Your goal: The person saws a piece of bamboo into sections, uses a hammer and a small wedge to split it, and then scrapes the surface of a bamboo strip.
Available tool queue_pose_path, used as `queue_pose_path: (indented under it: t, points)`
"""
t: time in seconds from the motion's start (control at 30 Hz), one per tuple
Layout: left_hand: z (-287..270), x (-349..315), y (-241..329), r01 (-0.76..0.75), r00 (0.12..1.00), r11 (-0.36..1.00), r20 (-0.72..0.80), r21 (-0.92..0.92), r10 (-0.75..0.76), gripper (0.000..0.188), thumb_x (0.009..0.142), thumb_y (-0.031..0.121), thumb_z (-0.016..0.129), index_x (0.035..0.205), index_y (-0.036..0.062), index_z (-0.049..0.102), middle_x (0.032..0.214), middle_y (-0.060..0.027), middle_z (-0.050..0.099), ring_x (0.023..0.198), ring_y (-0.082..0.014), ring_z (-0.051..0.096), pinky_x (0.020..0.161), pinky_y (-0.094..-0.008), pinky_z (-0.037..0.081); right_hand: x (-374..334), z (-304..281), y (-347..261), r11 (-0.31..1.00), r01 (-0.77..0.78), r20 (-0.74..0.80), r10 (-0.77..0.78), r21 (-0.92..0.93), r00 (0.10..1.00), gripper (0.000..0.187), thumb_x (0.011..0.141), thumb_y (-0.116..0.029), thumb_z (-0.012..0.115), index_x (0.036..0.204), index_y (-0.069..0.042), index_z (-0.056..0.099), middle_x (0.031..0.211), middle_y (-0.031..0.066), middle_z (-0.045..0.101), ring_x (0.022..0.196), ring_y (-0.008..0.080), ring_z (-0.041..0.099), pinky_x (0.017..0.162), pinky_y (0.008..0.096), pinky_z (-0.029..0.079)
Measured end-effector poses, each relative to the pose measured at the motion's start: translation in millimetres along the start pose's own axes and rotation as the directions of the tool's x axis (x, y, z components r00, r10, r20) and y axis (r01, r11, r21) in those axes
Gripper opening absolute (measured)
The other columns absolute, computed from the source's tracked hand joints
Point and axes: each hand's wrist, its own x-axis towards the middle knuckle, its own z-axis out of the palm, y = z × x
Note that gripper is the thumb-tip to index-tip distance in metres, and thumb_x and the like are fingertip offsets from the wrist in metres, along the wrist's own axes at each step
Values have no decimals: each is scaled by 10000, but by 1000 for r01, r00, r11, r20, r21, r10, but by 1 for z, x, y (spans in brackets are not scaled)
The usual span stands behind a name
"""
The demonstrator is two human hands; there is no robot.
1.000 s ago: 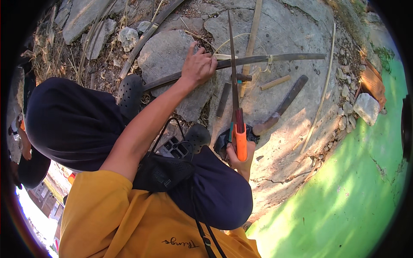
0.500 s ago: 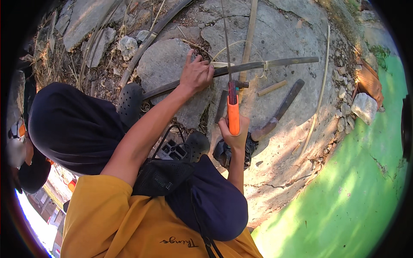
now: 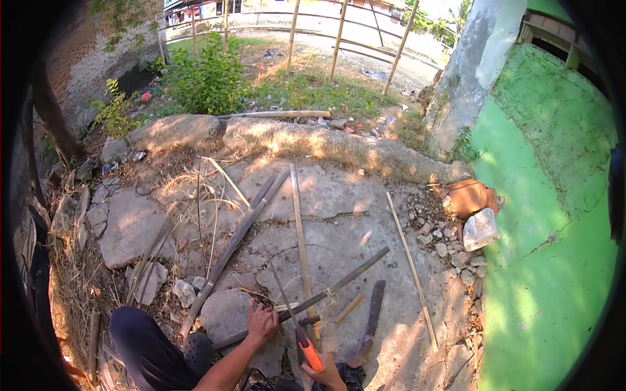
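A long dark strip, which looks like split bamboo [image 3: 357, 273], slants across the stone ground. My left hand [image 3: 262, 323] is closed on it near its middle, pressing from above against the slab. In my right hand [image 3: 324, 373] is the orange handle of a handsaw [image 3: 312, 355]. Its thin dark blade points up and away and crosses the strip just right of my left hand; I cannot tell whether the teeth touch it. A thin pale fibre loops around the strip farther right. A short dark piece [image 3: 309, 320] lies under the strip by the blade.
Right of the saw lie a short bamboo piece [image 3: 349, 308] and a machete [image 3: 374, 309]. Long pale strips [image 3: 300, 231] and dark poles [image 3: 236, 244] stretch away. Rubble [image 3: 458, 259] lines the green wall [image 3: 541, 274]. A low stone ledge [image 3: 313, 140] runs behind.
The view has tilted upward, bringing in the ledge, bushes and fence. My left hand stays on the strip and my right hand keeps the saw, with the blade still across the strip.
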Motion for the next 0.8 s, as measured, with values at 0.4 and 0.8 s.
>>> queue_pose_path:
  t: [0.4,0.8]
  points:
    - [9,8,-20,-9,998,999,-61,47,12,368,980,263,520,794,78,778,882,-54,758,998,-251,662,1231,-590,199,11,33,100,922,251,-138,-301,-296,943,553,966,-321,718,1453,-87,603,1013,240,691,793,329,694,733,447,536]
    - [17,4,-21,4,999,1000,-39,13,-3,449,1024,332,472,850,67,791,962,-81,780,1046,-289,680,1226,-584,204,34,14,32,965,140,-90,-163,-222,983,450,1001,-245,684,1399,-45,619,975,188,676,863,291,679,765,432,528]
